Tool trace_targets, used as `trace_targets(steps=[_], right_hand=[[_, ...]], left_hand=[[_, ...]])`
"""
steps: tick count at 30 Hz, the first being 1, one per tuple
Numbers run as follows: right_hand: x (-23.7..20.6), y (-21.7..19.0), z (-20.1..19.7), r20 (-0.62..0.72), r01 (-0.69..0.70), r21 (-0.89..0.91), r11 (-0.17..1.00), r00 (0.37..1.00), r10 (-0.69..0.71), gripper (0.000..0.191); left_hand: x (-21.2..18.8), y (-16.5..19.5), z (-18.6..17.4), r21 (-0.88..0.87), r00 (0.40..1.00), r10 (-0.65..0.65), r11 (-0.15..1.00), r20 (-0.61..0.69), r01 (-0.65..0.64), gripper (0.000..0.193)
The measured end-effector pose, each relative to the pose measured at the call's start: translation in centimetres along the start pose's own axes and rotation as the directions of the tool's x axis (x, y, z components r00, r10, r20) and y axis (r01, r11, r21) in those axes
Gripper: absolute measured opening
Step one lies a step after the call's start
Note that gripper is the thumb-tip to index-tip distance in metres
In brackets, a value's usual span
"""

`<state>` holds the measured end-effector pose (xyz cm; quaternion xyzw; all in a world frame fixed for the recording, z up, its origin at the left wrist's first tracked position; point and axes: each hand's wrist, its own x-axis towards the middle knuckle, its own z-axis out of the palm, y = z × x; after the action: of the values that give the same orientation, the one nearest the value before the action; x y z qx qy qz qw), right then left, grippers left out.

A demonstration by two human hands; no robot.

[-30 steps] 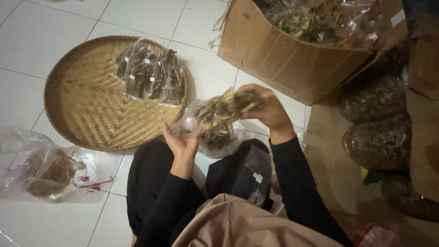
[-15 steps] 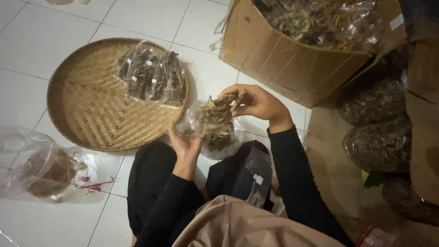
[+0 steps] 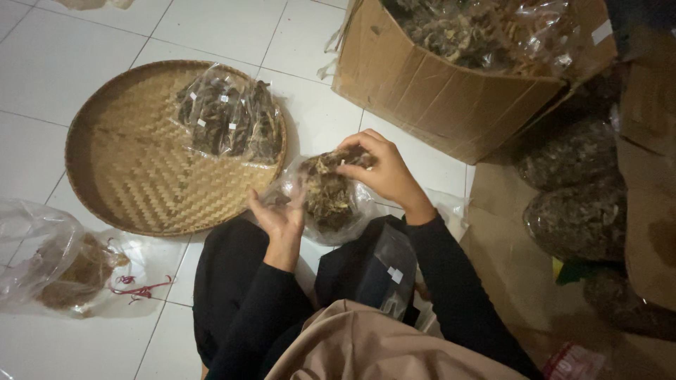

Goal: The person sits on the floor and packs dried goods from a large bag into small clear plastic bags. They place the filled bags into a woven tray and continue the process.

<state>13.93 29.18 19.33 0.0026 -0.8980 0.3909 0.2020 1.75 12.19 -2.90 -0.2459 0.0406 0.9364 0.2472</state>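
Note:
My left hand (image 3: 280,214) holds the mouth of a small clear plastic bag (image 3: 325,200) that is partly full of dried brown herbs. My right hand (image 3: 380,169) grips a clump of the same dried herbs at the bag's top, pressing it in. Both hands are above my lap, over the white tiled floor. To the left lies a round woven bamboo tray (image 3: 134,183); several filled clear bags (image 3: 229,119) rest on its far right part.
An open cardboard box (image 3: 436,84) lined with plastic and full of dried herbs stands at the upper right. Large filled bags (image 3: 574,190) lie on the right. A crumpled clear bag with brown contents (image 3: 56,260) and red ties (image 3: 141,288) are at the lower left.
My right hand has brought the clump of herbs down and leftward into the bag's mouth. The left hand has kept its hold on the bag.

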Motion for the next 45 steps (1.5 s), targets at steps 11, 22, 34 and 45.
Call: trace_targets(steps=[11, 22, 34, 45], right_hand=[[-0.4, -1.4, 0.5, -0.077, -0.094, -0.044, 0.995, 0.993, 0.091, 0.025], [-0.5, -3.1, -0.4, 0.019, 0.029, 0.271, 0.962, 0.999, -0.036, 0.021], [-0.8, -2.6, 1.1, -0.053, 0.043, 0.326, 0.944, 0.998, -0.027, 0.011], [-4.2, -4.0, 1.5, -0.175, 0.064, -0.063, 0.996, 0.982, -0.074, 0.024]], left_hand=[[-0.8, -0.7, 0.3, 0.053, 0.996, 0.08, 0.996, -0.03, -0.078, 0.057], [-0.9, -1.3, 0.7, 0.018, 0.999, 0.011, 1.0, 0.045, -0.011, 0.088], [0.4, -2.3, 0.8, 0.019, 0.987, -0.077, 0.997, 0.144, 0.075, 0.088], [-1.7, -1.8, 4.3, 0.166, 0.975, 0.076, 0.98, 0.211, -0.112, 0.089]])
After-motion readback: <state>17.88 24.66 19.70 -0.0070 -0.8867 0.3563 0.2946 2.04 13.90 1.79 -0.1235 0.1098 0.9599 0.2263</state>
